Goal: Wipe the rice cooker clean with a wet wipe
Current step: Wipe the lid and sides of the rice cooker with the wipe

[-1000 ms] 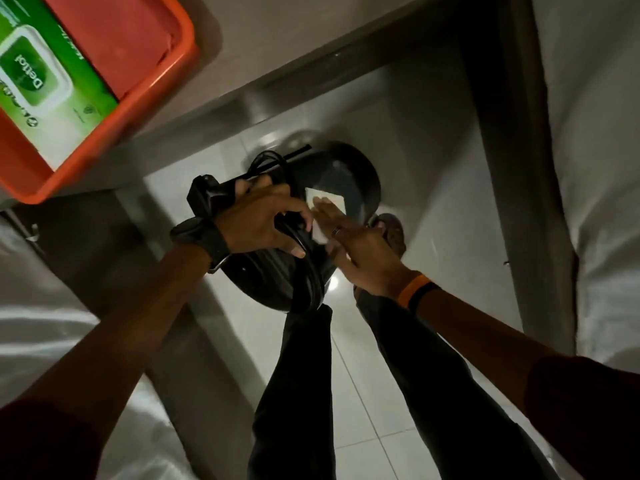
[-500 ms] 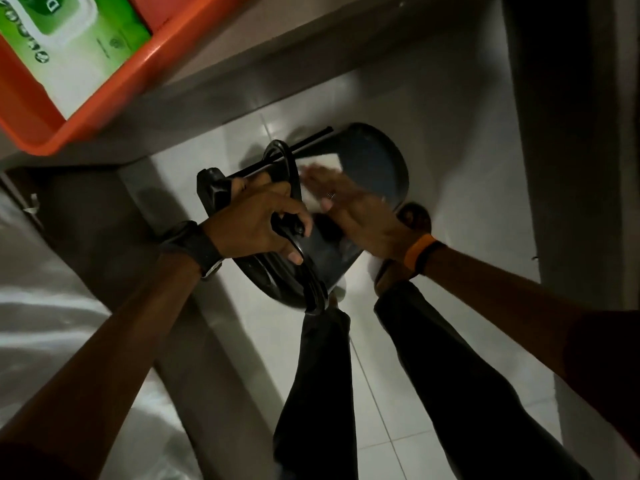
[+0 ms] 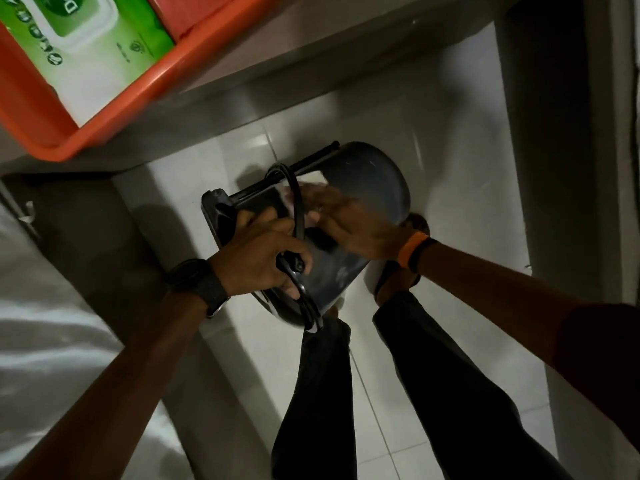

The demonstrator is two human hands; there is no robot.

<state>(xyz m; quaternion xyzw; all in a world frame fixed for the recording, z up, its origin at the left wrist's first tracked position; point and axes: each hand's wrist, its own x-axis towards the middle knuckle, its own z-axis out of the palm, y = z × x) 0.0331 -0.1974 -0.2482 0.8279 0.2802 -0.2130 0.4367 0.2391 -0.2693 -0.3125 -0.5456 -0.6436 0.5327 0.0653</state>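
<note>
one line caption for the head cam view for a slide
Left hand steadies a dark rice cooker while right hand presses a wet wipe against it.

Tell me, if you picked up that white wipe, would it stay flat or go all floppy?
Probably floppy: the wet wipe looks thin and lies pressed flat against the rice cooker under the right hand, following its curved side. It likely weighs almost nothing, so it would droop. Being wet, it may cling to the cooker.

Dim, underexposed; right hand [image 3: 349, 226] motion-blurred, floor tiles [image 3: 460, 140] show soft glare, wide-angle bending edges, light source probably overhead.
</note>
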